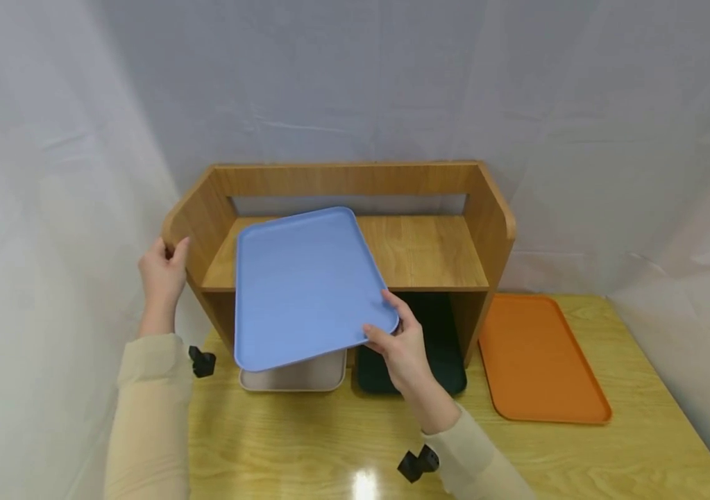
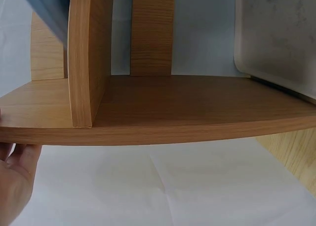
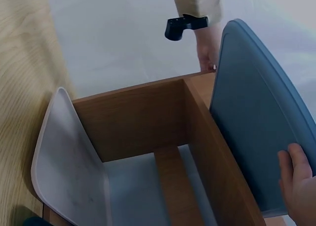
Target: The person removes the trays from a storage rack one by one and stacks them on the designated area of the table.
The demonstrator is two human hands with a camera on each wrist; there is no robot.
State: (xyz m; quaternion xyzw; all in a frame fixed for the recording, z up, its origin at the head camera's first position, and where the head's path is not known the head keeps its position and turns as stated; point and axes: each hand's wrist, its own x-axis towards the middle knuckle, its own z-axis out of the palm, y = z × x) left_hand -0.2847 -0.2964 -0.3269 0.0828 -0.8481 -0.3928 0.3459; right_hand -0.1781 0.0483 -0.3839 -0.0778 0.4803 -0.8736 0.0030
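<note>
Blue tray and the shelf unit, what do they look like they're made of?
Blue tray: probably moulded plastic, matte; uniform colour, rounded corners, a raised rim, no grain. The right hand pinches its near corner.
Shelf unit: wood-look board, likely laminate or veneer over panel, satin; regular grain, flat panels, clean edges. Solid wood can't be ruled out. The left hand grips its left side panel.

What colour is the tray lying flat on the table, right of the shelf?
Orange tray, clearest in the head view.

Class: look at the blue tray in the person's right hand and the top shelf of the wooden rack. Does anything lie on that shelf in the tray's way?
Nothing visible does. The right hand holds the blue tray by its near corner, tilted over the top shelf, whose visible board is bare.
</note>
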